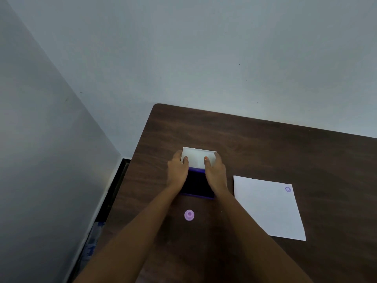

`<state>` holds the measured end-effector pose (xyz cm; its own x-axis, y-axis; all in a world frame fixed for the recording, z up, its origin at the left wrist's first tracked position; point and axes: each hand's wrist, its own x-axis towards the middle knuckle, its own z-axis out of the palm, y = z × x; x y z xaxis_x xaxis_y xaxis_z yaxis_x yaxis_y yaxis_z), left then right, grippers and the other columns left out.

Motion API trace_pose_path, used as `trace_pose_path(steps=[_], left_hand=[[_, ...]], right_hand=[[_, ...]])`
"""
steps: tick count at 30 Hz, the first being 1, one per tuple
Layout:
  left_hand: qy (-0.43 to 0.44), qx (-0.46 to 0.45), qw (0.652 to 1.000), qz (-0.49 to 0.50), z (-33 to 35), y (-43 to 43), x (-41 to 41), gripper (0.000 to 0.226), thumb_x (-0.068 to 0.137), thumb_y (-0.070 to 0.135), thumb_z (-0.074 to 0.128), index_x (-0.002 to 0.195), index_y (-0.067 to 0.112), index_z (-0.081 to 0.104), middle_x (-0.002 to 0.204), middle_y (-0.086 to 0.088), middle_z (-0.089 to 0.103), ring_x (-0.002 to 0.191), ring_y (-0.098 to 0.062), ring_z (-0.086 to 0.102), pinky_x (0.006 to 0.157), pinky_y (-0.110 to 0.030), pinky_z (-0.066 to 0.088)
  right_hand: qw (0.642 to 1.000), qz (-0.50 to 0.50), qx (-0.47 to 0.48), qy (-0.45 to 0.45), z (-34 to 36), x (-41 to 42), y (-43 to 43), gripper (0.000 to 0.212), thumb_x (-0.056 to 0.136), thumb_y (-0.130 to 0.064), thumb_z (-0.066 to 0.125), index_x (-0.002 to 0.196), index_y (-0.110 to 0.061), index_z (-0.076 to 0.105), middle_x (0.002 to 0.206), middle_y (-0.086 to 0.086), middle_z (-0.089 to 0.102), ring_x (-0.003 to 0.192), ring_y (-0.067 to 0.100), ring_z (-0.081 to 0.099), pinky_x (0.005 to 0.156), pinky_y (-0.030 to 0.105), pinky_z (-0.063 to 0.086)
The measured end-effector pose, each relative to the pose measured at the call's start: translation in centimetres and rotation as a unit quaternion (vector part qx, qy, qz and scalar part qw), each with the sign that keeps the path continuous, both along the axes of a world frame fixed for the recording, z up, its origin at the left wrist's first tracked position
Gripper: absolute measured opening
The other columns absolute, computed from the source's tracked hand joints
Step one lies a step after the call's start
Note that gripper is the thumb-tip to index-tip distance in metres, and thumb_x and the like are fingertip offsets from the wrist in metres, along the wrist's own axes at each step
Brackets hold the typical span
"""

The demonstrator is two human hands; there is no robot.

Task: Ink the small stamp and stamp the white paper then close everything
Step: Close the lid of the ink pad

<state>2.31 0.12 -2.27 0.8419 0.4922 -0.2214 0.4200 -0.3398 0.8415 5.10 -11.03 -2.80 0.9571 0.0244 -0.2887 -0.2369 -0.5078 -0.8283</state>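
Together, two hands' fingers (186, 159) grip one ink pad lid (199, 158); one stamp (189, 215), one paper (267, 209).

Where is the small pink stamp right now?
In the head view, the small pink stamp stands alone on the dark wooden table, between the forearms, just nearer the person than the open ink pad and left of the white paper.

No legible text, brand, number or label found anywhere in view. Only mark noted: a small round purple stamp impression (287, 189) near the far right corner of the white paper (269, 209), too small and blurred to read. Ink pad lid (199, 158) seen blank white; small stamp (189, 215) top plain pink, unmarked
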Motion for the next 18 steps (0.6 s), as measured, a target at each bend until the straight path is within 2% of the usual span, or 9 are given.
trace_pose_path(steps=[3,7,11,16,18], left_hand=[[-0.007,-0.042,0.999,0.018,0.5,0.5,0.0,0.034,0.093,0.019,0.047,0.126,0.011,0.044,0.130,-0.013,0.053,0.116,-0.025,0.051,0.091,-0.031,0.044],[-0.018,-0.070,0.997,0.037,1.7,1.5,-0.3,0.035,0.092,0.020,0.049,0.126,0.015,0.044,0.127,-0.011,0.054,0.112,-0.020,0.050,0.087,-0.031,0.045],[-0.039,-0.054,0.998,0.020,2.8,1.8,-1.2,0.028,0.092,0.022,0.050,0.118,0.013,0.052,0.123,-0.012,0.057,0.105,-0.018,0.052,0.084,-0.031,0.046],[-0.054,-0.023,0.998,0.023,3.7,1.4,-2.8,0.025,0.087,0.020,0.057,0.111,0.011,0.057,0.114,-0.011,0.063,0.093,-0.010,0.051,0.078,-0.025,0.045],[-0.059,-0.024,0.998,0.020,3.7,1.4,-3.8,0.018,0.084,0.016,0.062,0.101,0.011,0.060,0.104,-0.008,0.065,0.090,-0.010,0.055,0.073,-0.016,0.045]], right_hand=[[0.997,-0.045,0.060,0.025,0.8,0.7,-0.3,0.045,0.092,-0.035,0.041,0.132,-0.019,0.028,0.135,0.011,0.045,0.111,0.020,0.048,0.086,0.031,0.045],[0.992,-0.072,0.099,-0.008,2.1,0.7,-1.3,0.043,0.091,-0.033,0.046,0.130,-0.019,0.034,0.135,0.009,0.048,0.115,0.021,0.048,0.085,0.028,0.044],[0.996,-0.033,0.038,-0.072,3.2,-0.8,-1.8,0.040,0.091,-0.026,0.047,0.130,-0.017,0.038,0.136,0.009,0.047,0.122,0.023,0.044,0.096,0.033,0.040],[0.989,0.009,-0.037,-0.142,3.8,-3.4,-2.4,0.033,0.091,-0.018,0.047,0.124,-0.015,0.047,0.131,0.010,0.051,0.118,0.022,0.048,0.090,0.027,0.040],[0.984,0.015,-0.053,-0.167,3.6,-4.6,-2.9,0.031,0.091,-0.014,0.046,0.122,-0.014,0.050,0.127,0.010,0.053,0.113,0.022,0.051,0.087,0.024,0.039]])
